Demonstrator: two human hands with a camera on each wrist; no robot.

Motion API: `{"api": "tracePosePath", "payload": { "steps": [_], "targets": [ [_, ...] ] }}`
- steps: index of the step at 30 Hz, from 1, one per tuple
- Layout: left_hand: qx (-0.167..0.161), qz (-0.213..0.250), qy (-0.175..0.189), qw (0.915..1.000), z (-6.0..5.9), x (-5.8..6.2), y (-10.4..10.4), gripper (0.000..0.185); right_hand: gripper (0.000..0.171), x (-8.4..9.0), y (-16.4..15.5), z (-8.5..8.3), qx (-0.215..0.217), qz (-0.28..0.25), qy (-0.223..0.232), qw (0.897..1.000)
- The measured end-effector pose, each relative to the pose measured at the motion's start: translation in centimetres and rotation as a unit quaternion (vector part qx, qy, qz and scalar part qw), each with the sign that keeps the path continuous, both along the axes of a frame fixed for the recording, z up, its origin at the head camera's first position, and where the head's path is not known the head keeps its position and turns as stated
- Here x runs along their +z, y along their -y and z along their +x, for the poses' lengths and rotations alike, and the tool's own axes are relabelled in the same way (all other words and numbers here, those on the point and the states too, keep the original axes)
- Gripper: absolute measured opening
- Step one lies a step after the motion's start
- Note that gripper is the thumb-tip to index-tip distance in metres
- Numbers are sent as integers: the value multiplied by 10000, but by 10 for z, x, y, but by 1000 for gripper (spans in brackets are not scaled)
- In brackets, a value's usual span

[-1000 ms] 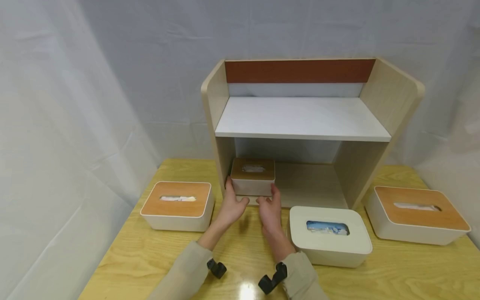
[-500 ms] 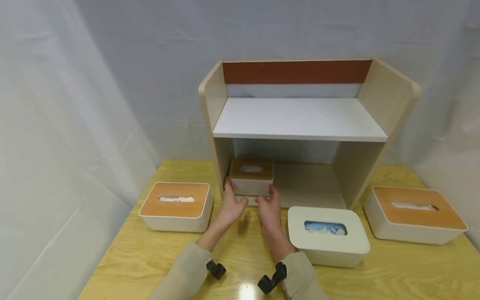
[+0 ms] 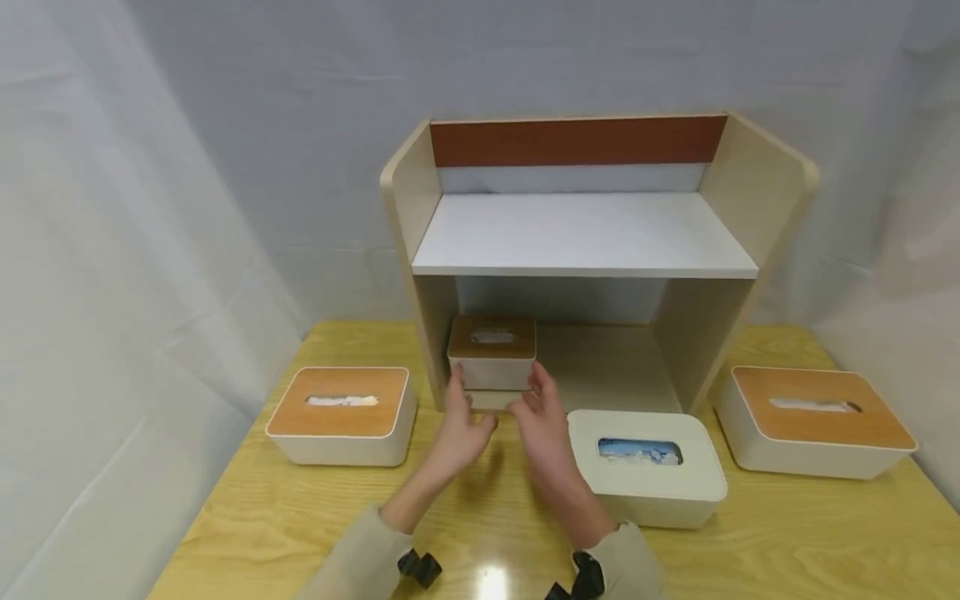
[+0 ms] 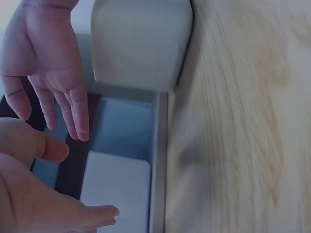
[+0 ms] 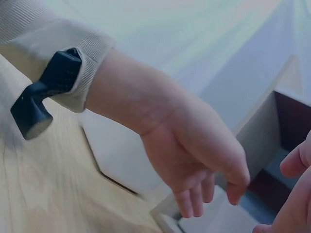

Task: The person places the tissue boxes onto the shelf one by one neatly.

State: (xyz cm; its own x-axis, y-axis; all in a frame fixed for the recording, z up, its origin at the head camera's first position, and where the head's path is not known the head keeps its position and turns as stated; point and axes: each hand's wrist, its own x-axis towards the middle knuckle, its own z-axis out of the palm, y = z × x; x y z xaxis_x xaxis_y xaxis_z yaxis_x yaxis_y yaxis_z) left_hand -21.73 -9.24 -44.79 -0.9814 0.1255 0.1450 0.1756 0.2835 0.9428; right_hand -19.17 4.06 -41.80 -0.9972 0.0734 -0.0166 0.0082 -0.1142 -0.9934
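Note:
A small tissue box (image 3: 497, 373) with a wood-look lid and white sides stands at the left of the lower compartment of a desktop shelf (image 3: 585, 237), close by its left side panel. My left hand (image 3: 459, 437) is at the box's front left corner, fingers extended and thumb pointing inward. Just off the front right corner is my right hand (image 3: 546, 433), its fingers loose and holding nothing. Both palms face each other. In the left wrist view, a gap shows between the right hand and the small box (image 4: 116, 189).
An all-white tissue box (image 3: 648, 504) stands right of my right hand, in front of the shelf. Wood-lidded tissue boxes flank the shelf, one at left (image 3: 341, 450) and one at right (image 3: 817, 458). All stand on a wooden table (image 3: 247, 525) before white cloth.
Both hands have loosened from the small box, and the right one has drawn back toward me. The box stays in place on the shelf, while the head view has shifted slightly.

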Motion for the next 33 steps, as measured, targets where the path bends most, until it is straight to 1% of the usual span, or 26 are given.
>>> {"api": "tracePosePath", "payload": {
  "steps": [4,8,13,19,22,25,28,31,33],
  "targets": [
    [-315,168,151,9992,10,7,-7,94,73,9,-18,8,100,163,-84,9998],
    [-662,208,312,9971,20,13,-14,94,71,15,-41,16,141,263,-153,9994],
    [-1122,-2,362,9930,34,19,-23,92,68,20,-71,26,120,558,-132,9983],
    [-1540,-155,295,9875,47,19,-34,92,66,24,-105,39,54,946,-64,9955],
    [-1748,-191,330,9839,53,18,-39,94,63,23,-121,45,-39,1182,-123,9929],
    [-1884,-360,324,9809,57,17,-44,95,61,20,-137,51,-135,1467,-311,9886],
    [-1903,-624,340,9792,61,17,-48,96,62,17,-152,56,-224,1736,-605,9827],
    [-1876,-796,362,9783,64,17,-51,98,63,13,-165,61,-360,2149,-772,9729],
    [-1889,-836,357,9778,64,16,-53,99,64,11,-173,65,-463,2445,-768,9655]
  ]
}}
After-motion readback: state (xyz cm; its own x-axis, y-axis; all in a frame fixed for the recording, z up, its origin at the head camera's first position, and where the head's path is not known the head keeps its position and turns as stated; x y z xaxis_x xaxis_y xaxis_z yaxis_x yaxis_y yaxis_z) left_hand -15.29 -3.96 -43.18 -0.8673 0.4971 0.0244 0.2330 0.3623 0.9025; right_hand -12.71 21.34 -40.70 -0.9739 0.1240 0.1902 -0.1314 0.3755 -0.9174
